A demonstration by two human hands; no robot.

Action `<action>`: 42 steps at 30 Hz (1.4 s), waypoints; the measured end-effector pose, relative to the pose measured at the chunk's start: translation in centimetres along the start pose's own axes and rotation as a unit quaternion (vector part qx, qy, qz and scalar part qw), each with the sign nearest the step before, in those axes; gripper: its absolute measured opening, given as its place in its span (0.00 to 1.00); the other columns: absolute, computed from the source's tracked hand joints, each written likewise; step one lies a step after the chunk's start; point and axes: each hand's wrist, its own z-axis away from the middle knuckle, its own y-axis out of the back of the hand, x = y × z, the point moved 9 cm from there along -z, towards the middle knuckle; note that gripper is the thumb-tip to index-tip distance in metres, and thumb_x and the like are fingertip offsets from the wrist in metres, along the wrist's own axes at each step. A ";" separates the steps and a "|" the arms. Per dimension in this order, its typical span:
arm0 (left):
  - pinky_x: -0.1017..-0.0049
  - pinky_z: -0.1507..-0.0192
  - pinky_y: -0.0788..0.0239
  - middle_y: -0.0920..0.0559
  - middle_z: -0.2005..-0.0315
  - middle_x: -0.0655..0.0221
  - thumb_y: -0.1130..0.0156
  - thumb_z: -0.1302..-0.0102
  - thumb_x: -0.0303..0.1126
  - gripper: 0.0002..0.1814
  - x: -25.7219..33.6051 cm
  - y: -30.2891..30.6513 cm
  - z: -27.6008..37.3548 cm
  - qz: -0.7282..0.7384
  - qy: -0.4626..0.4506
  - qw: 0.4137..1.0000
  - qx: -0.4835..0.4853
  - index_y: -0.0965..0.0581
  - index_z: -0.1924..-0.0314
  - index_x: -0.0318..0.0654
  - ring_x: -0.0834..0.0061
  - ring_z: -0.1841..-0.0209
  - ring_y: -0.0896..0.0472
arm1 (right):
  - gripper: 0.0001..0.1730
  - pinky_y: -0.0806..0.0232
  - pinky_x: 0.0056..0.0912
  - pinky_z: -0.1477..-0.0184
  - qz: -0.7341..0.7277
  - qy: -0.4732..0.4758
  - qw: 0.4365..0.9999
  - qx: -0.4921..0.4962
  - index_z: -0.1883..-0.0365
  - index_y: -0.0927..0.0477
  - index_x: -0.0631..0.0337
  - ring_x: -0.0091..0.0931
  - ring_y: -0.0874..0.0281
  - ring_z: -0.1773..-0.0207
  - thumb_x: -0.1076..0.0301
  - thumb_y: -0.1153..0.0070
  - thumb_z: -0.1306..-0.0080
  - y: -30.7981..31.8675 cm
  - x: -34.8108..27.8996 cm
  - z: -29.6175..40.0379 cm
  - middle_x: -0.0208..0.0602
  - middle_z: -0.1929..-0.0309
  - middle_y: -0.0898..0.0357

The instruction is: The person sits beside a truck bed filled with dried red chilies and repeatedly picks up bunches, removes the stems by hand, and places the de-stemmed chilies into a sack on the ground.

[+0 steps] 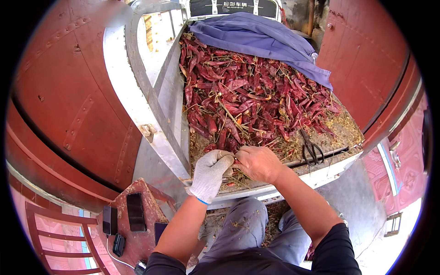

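My left hand (209, 174), in a white knit work glove, meets my bare right hand (260, 164) at the near edge of a cargo bed (330, 168). Pinched between their fingertips is a small dried red chili pepper (236, 161), mostly hidden by the fingers. A heap of dried red chili peppers (237, 92) with stems covers the bed just beyond both hands. To the right of my right hand lie black-handled scissors (312, 151), their blades pointing away from me. Stem scraps (240, 178) lie beneath my hands.
A purple cloth (254, 36) covers the heap's far end. A white metal frame (151, 127) rises on the left. On a worn red stool (137, 251) rest a phone (136, 211), a power bank (109, 220) and a cable. Red metal doors (364, 58) flank the bed.
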 end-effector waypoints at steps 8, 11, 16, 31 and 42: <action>0.72 0.66 0.27 0.15 0.68 0.69 0.35 0.25 0.30 0.07 -1.1 -1.6 0.1 0.370 0.019 0.927 -0.055 0.17 0.55 0.34 0.76 0.71 0.20 | 0.12 0.26 0.40 0.65 -0.132 0.013 0.984 0.117 0.59 0.20 0.60 0.41 0.19 0.67 0.60 0.36 0.28 2.1 -0.1 1.5 0.40 0.69 0.23; 0.71 0.62 0.26 0.14 0.64 0.65 0.29 0.30 0.36 0.14 -0.2 -1.4 1.5 0.129 -0.010 0.989 -0.066 0.17 0.51 0.34 0.73 0.67 0.18 | 0.14 0.33 0.32 0.69 -0.341 -0.140 0.905 0.213 0.61 0.21 0.60 0.28 0.26 0.72 0.59 0.42 0.21 3.4 3.0 3.8 0.33 0.73 0.24; 0.64 0.48 0.24 0.12 0.53 0.56 0.20 0.44 0.49 0.35 5.3 -5.4 6.4 -0.479 -0.217 0.849 -0.046 0.17 0.42 0.36 0.58 0.51 0.13 | 0.21 0.50 0.23 0.74 -0.589 -0.229 0.718 0.293 0.66 0.24 0.57 0.14 0.44 0.77 0.54 0.50 0.15 3.3 4.5 7.1 0.21 0.78 0.33; 0.66 0.56 0.23 0.12 0.65 0.55 0.28 0.32 0.34 0.13 2.5 -4.6 12.4 -0.331 -0.246 0.910 0.042 0.14 0.52 0.36 0.58 0.60 0.13 | 0.08 0.36 0.24 0.71 -0.630 -0.354 0.540 0.432 0.55 0.20 0.56 0.18 0.30 0.73 0.62 0.41 0.21 0.9 1.6 18.6 0.25 0.70 0.22; 0.61 0.41 0.26 0.15 0.49 0.51 0.26 0.38 0.38 0.24 1.8 -5.3 13.1 -0.321 -0.232 0.915 -0.070 0.17 0.43 0.36 0.57 0.41 0.18 | 0.11 0.30 0.25 0.58 -0.494 -0.376 0.778 0.098 0.58 0.17 0.62 0.16 0.24 0.61 0.62 0.39 0.23 -0.1 -5.6 16.1 0.25 0.66 0.14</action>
